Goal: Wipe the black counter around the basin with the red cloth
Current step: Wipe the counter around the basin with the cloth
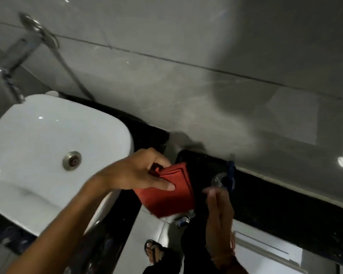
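Note:
A folded red cloth (169, 192) hangs in the air just right of the white basin (48, 147), past the end of the black counter (149, 133). My left hand (139, 171) pinches the cloth's upper left corner, thumb on top. My right hand (220, 206) is beside the cloth's right edge with fingers straight and together, holding nothing that I can see. The black counter runs behind and in front of the basin; another black ledge (275, 200) continues to the right.
A chrome tap (14, 56) and a hose (71, 72) stand at the back left against the grey tiled wall (186, 46). A blue-handled valve (229, 175) sits on the right ledge. A sandalled foot (153, 252) shows on the floor below.

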{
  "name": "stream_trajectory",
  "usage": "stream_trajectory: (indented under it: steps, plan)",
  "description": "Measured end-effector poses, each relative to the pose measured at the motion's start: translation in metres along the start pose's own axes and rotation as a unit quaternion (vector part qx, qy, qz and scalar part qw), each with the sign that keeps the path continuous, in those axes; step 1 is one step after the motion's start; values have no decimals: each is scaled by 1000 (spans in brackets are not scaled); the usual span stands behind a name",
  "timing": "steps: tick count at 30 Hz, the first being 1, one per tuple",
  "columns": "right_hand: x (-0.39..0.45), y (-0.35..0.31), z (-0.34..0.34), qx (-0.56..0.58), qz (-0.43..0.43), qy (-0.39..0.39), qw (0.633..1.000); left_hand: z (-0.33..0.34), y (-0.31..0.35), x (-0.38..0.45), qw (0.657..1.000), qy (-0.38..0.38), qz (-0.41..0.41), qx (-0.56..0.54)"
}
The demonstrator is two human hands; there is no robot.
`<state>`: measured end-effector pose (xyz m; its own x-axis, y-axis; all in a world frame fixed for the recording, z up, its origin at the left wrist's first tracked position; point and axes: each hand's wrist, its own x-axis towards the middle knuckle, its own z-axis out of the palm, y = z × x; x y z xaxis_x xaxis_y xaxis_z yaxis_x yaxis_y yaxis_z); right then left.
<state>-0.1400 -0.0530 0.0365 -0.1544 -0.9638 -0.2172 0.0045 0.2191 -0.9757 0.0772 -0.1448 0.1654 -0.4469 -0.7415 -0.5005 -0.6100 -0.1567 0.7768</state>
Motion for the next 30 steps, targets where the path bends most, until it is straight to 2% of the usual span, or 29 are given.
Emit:
stream_trajectory:
  steps: [1, 2, 3, 4, 5, 6, 9, 11, 12, 14, 17, 19, 20, 21, 22, 23, 24, 26, 27, 28, 30]
  plan:
    - [8, -14, 14, 78, 47, -20, 996, -12, 11, -15, 999, -18, 3, -45]
    - [16, -25, 27, 169, 111, -72, 977, -21, 18, -26, 998, -12, 7, -68]
    - [20, -35, 40, 271, 179, -152, 934, -27, 22, -36, 997, 24, 9, -75]
    - [20, -45, 52, 354, 243, -226, 874, -30, 22, -45, 994, 86, -1, -67]
    - [18, -51, 60, 403, 301, -264, 823, -30, 21, -49, 987, 150, -25, -44]
    - [16, -52, 68, 428, 334, -283, 791, -26, 17, -51, 977, 205, -52, -3]
    - [2, -54, 82, 443, 364, -306, 760, -6, -1, -58, 944, 290, -105, 115]
    - [-5, -42, 77, 452, 409, -280, 742, 9, -16, -66, 915, 345, -111, 178]
    - [-6, -35, 74, 445, 422, -264, 744, 14, -26, -73, 896, 382, -110, 199]
    - [-4, -24, 62, 423, 417, -228, 772, 22, -46, -91, 866, 442, -101, 210]
    - [24, -13, 50, 364, 329, -178, 853, 32, -87, -126, 853, 452, -106, 239]
    - [53, -21, 59, 279, 191, -160, 927, 39, -118, -153, 857, 434, -123, 250]
    - [66, -24, 69, 194, 98, -159, 963, 42, -133, -165, 856, 428, -134, 257]
    - [80, -24, 82, 94, 4, -167, 981, 44, -147, -175, 852, 425, -146, 269]
    - [95, -15, 96, -7, -78, -186, 979, 44, -159, -182, 847, 422, -156, 284]
    - [111, -4, 112, -113, -151, -208, 960, 44, -170, -187, 843, 417, -163, 298]
    - [125, 6, 127, -232, -215, -225, 921, 42, -179, -191, 842, 408, -164, 314]
    - [142, 28, 150, -431, -307, -232, 816, 39, -190, -192, 841, 378, -153, 355]
    - [148, 38, 157, -484, -335, -223, 777, 38, -195, -191, 840, 362, -144, 378]
    - [153, 43, 160, -507, -356, -210, 757, 36, -198, -190, 838, 346, -134, 399]
    - [161, 52, 163, -501, -379, -196, 753, 30, -206, -186, 838, 314, -117, 430]
